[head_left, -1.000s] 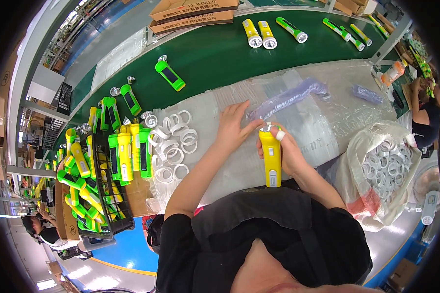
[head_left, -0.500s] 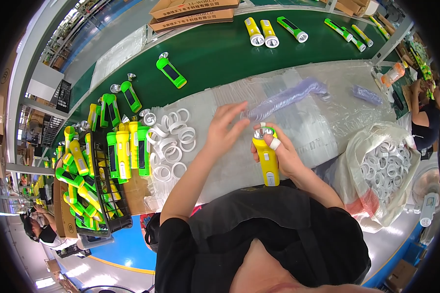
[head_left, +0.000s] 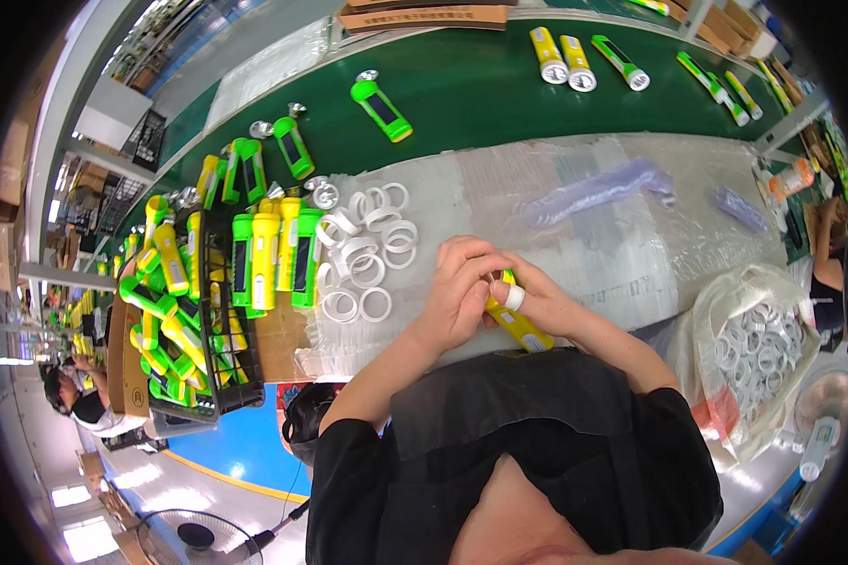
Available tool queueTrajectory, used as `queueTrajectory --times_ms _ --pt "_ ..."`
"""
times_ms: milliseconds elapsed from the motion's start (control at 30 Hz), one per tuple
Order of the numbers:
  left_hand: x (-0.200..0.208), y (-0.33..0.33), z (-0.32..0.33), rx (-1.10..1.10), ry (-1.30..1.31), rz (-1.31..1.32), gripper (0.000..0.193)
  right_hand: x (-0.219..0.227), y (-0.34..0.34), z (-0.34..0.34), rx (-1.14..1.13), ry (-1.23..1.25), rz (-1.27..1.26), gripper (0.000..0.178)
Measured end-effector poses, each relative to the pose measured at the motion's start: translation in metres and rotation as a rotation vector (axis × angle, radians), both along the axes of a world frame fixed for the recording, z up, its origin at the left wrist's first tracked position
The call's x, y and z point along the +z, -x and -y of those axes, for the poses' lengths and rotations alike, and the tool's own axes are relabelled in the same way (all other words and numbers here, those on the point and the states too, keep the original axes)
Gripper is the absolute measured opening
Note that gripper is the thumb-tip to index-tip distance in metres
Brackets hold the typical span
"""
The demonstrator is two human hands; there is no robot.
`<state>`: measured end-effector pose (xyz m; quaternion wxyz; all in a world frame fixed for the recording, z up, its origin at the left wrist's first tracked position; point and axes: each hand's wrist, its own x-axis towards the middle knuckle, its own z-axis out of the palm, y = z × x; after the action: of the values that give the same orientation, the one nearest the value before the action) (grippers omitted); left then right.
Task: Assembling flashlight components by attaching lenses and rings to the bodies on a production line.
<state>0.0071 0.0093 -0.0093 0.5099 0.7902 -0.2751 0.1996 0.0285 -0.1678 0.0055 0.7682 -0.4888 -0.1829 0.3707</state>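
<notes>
In front of my chest, a yellow and green flashlight is tilted with its head end up and to the left. My right hand, with white tape round a finger, is closed round its upper body. My left hand is closed over the head end, fingers curled, and hides the lens. To the left, several loose white rings lie on the plastic-covered tabletop. Several yellow and green flashlights stand beside them, some with silver reflectors hanging out.
A black crate heaped with flashlights stands at the left. An open white sack of rings is at the right. Crumpled clear purple plastic film lies beyond my hands. Several flashlights rest on the green belt. Other people sit far left and right.
My left hand, open and apart before, has come onto the flashlight's head. The flashlight, nearly upright before, now leans left. The whole view has shifted, with the scene lying further right.
</notes>
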Motion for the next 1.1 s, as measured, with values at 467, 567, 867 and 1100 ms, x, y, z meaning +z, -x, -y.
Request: queueTrajectory --times_ms 467,567,867,1100 --pt "0.012 -0.015 -0.083 0.456 -0.828 -0.054 0.023 -0.010 -0.064 -0.038 -0.289 -0.046 0.408 0.039" --pt "0.008 -0.018 -0.065 0.338 -0.491 -0.138 0.017 -0.013 -0.064 -0.035 -0.308 -0.074 0.428 0.040" --pt "-0.025 -0.022 -0.024 0.338 -0.170 -0.356 0.029 -0.019 -0.065 -0.028 -0.377 -0.182 0.423 0.040" --pt "-0.030 -0.005 -0.040 0.352 -0.473 -0.114 0.026 -0.015 -0.067 -0.034 -0.351 -0.150 0.449 0.041"
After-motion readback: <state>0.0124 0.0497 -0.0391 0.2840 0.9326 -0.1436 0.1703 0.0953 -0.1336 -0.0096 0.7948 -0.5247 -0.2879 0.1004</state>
